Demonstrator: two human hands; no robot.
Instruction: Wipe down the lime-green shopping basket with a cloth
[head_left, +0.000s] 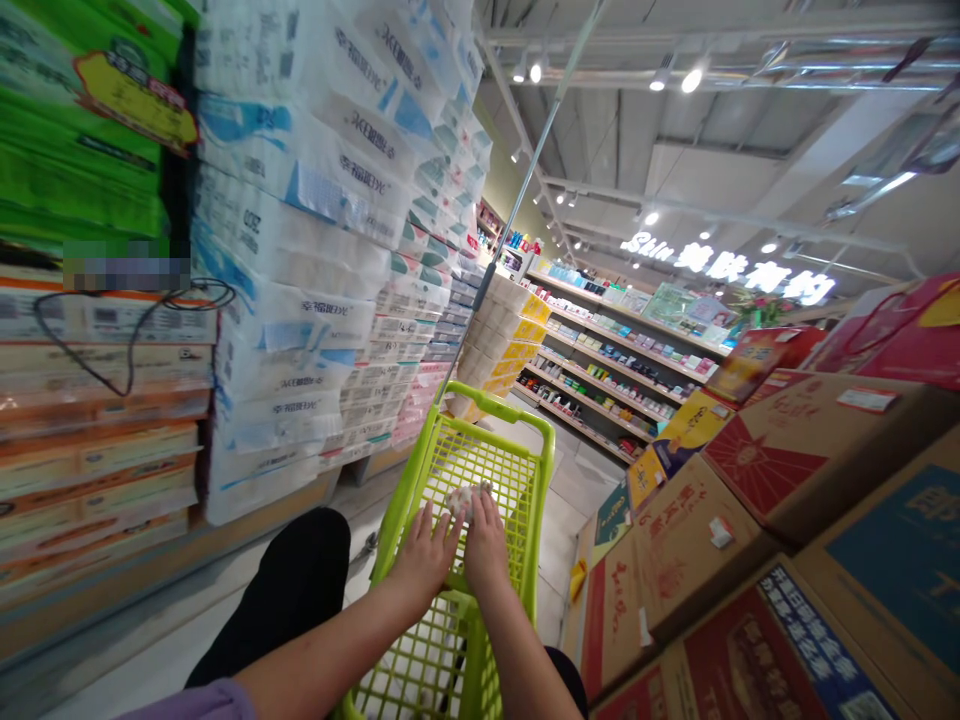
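A lime-green shopping cart (480,420) stands in front of me in a store aisle. My left hand (426,552) and my right hand (486,540) lie side by side over the cart's basket, fingers stretched forward. Between the fingertips sits a small whitish crumpled thing (463,495), perhaps a tissue or cloth. Both hands touch it with their fingertips. Whether either hand truly grips it I cannot make out. My knee in black trousers (300,580) is to the left of the cart.
Tall stacks of packaged paper rolls (300,250) line the left side. Cardboard cartons (750,540) are piled on the right, close to the cart. Shelves of small goods (615,370) run across the far end of the aisle. The floor (562,500) ahead is pale tile.
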